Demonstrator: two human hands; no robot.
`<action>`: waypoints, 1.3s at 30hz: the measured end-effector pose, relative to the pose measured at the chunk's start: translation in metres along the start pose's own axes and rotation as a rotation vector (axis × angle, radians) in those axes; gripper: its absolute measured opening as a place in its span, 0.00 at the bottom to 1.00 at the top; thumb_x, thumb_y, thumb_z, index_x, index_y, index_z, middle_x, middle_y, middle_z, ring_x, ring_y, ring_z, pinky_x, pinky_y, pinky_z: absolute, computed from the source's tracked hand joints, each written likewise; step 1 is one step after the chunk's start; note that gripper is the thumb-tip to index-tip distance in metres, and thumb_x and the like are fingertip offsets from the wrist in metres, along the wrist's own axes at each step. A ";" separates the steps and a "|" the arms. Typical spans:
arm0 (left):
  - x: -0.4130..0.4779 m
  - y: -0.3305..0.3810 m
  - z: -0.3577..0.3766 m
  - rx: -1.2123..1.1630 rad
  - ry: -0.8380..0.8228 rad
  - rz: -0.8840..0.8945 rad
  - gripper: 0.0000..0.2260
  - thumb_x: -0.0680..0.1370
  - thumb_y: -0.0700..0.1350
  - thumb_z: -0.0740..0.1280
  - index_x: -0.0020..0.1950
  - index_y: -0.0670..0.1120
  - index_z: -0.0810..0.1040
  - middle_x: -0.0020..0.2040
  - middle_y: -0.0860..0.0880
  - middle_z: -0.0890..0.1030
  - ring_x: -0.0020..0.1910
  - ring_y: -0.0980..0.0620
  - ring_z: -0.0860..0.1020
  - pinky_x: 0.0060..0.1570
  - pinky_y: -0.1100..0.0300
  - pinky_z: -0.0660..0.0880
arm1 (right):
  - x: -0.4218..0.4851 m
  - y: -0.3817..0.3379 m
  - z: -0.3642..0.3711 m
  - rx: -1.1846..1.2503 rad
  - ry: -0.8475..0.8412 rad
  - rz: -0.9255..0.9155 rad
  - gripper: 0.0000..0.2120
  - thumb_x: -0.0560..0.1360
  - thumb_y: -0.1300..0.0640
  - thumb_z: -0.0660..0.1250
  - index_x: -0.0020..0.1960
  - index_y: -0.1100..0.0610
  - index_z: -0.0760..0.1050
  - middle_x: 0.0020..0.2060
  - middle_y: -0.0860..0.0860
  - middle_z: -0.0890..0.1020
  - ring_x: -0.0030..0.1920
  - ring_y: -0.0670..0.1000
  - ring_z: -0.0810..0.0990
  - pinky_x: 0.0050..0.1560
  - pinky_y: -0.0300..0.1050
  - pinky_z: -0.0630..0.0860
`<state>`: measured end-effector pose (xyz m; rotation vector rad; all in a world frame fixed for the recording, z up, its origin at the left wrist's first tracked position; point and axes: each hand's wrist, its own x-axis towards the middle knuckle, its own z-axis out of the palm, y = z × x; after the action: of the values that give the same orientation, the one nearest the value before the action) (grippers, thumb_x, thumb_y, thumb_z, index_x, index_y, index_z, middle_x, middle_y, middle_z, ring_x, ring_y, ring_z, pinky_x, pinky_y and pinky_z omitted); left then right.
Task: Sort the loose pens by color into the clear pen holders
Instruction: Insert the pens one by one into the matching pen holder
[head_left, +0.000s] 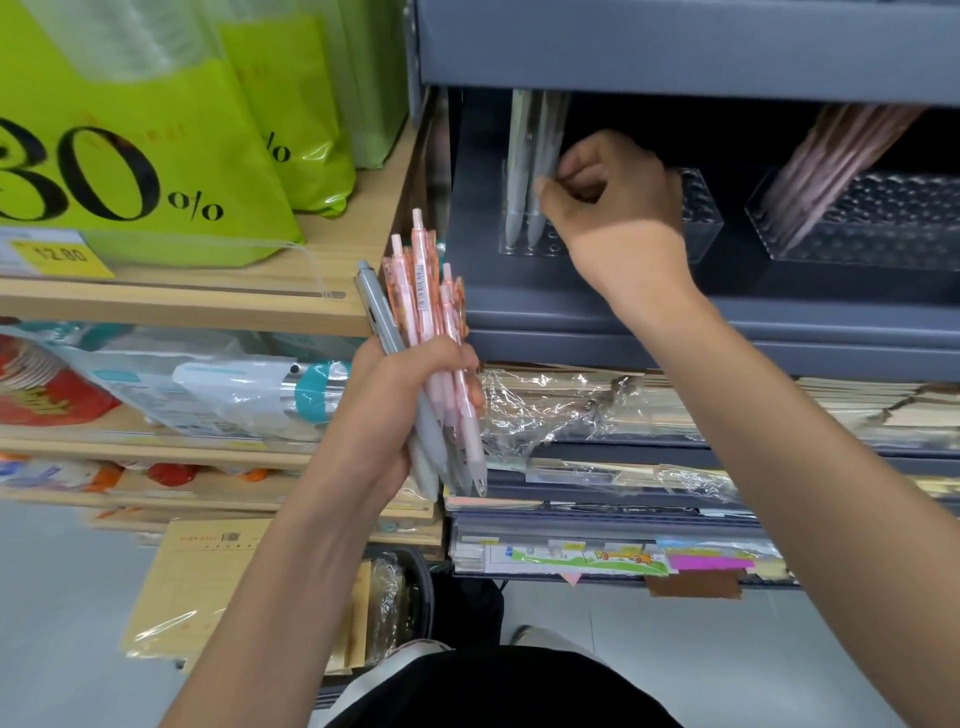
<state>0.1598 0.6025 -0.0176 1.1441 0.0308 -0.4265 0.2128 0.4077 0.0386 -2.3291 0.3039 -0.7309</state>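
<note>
The left hand (410, 395) is gripping the loose pens (431, 322), pink and grey. Beyond, the right hand (613, 202) is pinching a grey pen (545, 156), apparently seating it in the clear holder (701, 218); next comes letting go, then drawing another from the bunch.

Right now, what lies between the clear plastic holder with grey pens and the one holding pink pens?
In the head view, only bare dark grey shelf lies between the clear plastic holder with grey pens and the clear plastic holder with pink pens.
</note>
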 end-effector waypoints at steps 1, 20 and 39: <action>0.000 0.000 0.000 0.005 -0.004 0.002 0.19 0.65 0.37 0.72 0.55 0.38 0.75 0.33 0.45 0.79 0.29 0.50 0.78 0.28 0.59 0.76 | -0.001 0.000 0.000 -0.006 -0.004 -0.006 0.05 0.73 0.50 0.69 0.46 0.51 0.77 0.31 0.38 0.75 0.51 0.53 0.80 0.60 0.53 0.73; -0.013 -0.007 0.019 0.047 -0.154 0.044 0.15 0.63 0.37 0.73 0.48 0.40 0.77 0.36 0.44 0.78 0.28 0.48 0.76 0.29 0.58 0.76 | -0.029 0.008 -0.035 0.428 -0.164 -0.045 0.07 0.73 0.50 0.71 0.38 0.50 0.79 0.30 0.44 0.82 0.29 0.38 0.74 0.33 0.33 0.70; -0.009 -0.033 0.070 -0.043 0.032 0.037 0.13 0.66 0.38 0.65 0.49 0.37 0.77 0.45 0.39 0.86 0.35 0.44 0.85 0.31 0.57 0.80 | -0.049 0.043 -0.050 0.646 -0.583 0.167 0.06 0.74 0.57 0.73 0.43 0.59 0.82 0.32 0.51 0.78 0.30 0.52 0.69 0.25 0.41 0.67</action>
<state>0.1266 0.5321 -0.0150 1.1077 0.0466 -0.3726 0.1429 0.3681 0.0207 -1.7620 -0.0102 -0.0238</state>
